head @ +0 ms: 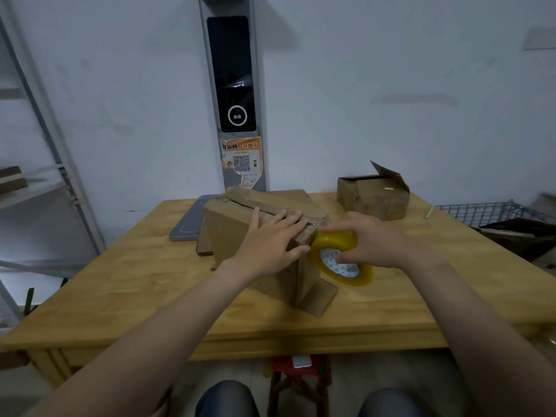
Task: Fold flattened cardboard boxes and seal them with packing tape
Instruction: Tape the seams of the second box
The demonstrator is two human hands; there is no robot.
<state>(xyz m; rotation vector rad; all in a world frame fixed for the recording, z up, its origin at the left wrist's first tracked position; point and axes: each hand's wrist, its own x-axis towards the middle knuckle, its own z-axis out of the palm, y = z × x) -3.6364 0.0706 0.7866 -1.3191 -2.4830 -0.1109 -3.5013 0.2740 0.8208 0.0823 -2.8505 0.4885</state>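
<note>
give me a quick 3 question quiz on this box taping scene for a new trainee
1. True or false: the left hand presses on the box with straight fingers.
2. What does the right hand hold? A scissors, B tape roll, C marker.
3. Fill in: the top of the second box, at the back of the table, is ____ (open or shut).
Key: 1 true; 2 B; 3 open, one flap stands up.
</note>
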